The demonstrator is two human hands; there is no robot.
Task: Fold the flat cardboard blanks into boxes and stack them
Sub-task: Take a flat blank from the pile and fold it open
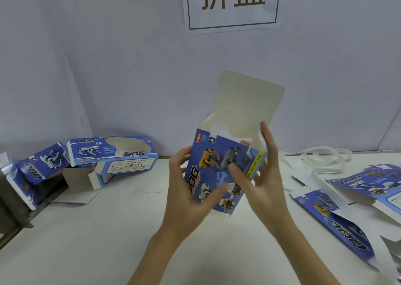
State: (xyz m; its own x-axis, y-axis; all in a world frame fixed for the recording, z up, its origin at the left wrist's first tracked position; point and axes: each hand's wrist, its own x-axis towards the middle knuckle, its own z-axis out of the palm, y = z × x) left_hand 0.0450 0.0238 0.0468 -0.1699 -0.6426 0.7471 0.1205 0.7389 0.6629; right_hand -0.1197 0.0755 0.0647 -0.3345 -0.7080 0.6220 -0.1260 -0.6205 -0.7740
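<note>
Both forearms reach in from the near edge of the white tabletop (108,230) and meet around a half-formed blue box (225,169) held upright in the air above the middle of it. On the left hand (188,189) the grip is curled round the box's left side, with the thumb lying across the printed front panel. On the right hand (260,176) the grip is loosely spread, thumb pressed on the same front panel and the straight fingers rising along the box's right edge. Above the open end of the box stands its long plain lid flap (249,102), pale inner side toward the camera. At the far left edge sits a folded box (115,152) with a window cut-out, resting on other folded pieces, with more printed cartons (36,167) leaning just beside it. Along the right edge lie the flat blanks (347,215), overlapping one another, and near the far right corner is a tangle of white strapping (321,154). On the wall behind hangs a paper sign (232,4) with two large characters.
</note>
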